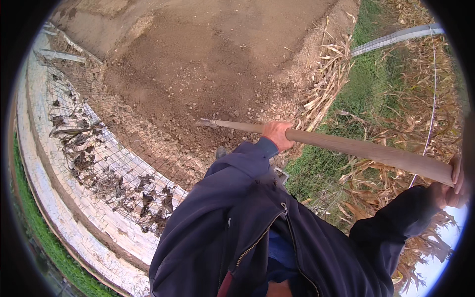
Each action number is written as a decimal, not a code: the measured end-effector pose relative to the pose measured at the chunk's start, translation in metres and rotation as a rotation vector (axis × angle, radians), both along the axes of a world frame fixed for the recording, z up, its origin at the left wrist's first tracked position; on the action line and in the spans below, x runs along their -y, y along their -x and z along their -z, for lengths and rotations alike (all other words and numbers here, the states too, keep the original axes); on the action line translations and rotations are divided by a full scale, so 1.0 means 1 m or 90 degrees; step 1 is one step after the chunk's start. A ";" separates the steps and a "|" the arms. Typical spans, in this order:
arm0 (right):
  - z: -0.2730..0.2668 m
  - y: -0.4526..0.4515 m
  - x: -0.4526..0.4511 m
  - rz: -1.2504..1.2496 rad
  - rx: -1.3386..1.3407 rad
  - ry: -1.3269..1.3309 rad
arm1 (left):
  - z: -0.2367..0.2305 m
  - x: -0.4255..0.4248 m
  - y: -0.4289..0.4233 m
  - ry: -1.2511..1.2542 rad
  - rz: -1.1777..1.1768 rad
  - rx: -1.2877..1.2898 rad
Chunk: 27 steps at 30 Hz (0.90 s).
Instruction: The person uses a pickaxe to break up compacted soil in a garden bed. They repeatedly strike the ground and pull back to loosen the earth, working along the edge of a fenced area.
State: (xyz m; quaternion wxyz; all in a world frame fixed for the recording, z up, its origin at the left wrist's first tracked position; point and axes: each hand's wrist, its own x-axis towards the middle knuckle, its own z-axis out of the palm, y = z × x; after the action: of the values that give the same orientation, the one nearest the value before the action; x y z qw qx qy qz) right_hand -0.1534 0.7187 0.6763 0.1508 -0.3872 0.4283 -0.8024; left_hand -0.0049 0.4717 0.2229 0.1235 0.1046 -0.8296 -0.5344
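A long wooden handle (352, 146) of a hand tool slants across in front of my chest. My left hand (278, 134) is wrapped around it partway down. At the far right, my right hand (451, 189) grips its butt end, slightly blurred near the picture's rim. The tool's small metal head (207, 122) is down at the loose, stony soil (237, 85). Whether it is a hoe or another digging tool cannot be told from this angle. One shoe tip (221, 152) shows beneath my left sleeve.
A wire mesh fence (126, 148) with withered vines curves along the left, beside pale paving (122, 219). Dry corn stalks (330, 81) lie along the soil's right edge. Green weeds (319, 163), a concrete post (397, 39) and a white cord (432, 100) are on the right.
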 end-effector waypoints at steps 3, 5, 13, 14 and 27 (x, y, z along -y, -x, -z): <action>0.030 0.004 -0.017 -0.010 -0.008 -0.020 | 0.015 -0.002 -0.027 0.036 -0.028 -0.004; 0.065 0.000 -0.017 -0.019 0.071 -0.030 | 0.030 -0.001 -0.040 0.054 -0.069 0.000; 0.063 -0.015 -0.030 0.091 0.146 0.021 | 0.025 -0.002 -0.047 0.070 -0.070 -0.009; 0.051 -0.013 -0.035 0.113 0.153 0.058 | 0.018 -0.007 -0.041 0.077 -0.069 -0.013; 0.045 -0.010 -0.043 0.039 0.012 0.159 | 0.009 0.019 0.003 0.089 -0.028 -0.045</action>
State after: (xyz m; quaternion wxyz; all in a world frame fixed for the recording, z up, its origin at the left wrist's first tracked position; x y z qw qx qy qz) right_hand -0.1433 0.7618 0.6309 0.0808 -0.3819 0.3353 -0.8574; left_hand -0.0074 0.4530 0.2136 0.1715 0.0949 -0.8574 -0.4759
